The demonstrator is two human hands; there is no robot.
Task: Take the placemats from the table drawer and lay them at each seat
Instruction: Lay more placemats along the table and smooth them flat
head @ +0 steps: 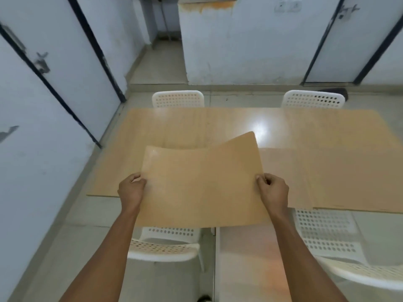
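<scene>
The left hand [132,188] pinches the left edge of a tan placemat [200,184], thumb on top and fingers curled underneath. The mat hangs in the air between the two hands, over the near edge of the counter [327,138] and above the near left chair [163,247]. The right hand [272,189] pinches the opposite edge in the same way, fingers tucked under.

The mat looks thin and light. It is flexible but not limp: its far edge bows in a wave, and the far right corner lifts higher than the left. It will likely sag or flap if held by one side only, so a grip on both short edges, as here, suits it best. Its surface looks smooth, so it may slide on the glossy counter once it is set down.

The counter is a long wood-toned top, close in colour to the mat, with a bright glare spot near its middle. To the right, a second flat sheet of the same colour seems to lie along the near edge; I cannot tell for certain. White perforated chairs stand at the far left [178,98], far right [313,99] and near right [327,232]. Pale walls, dark-framed doors and a tiled floor surround them.
</scene>
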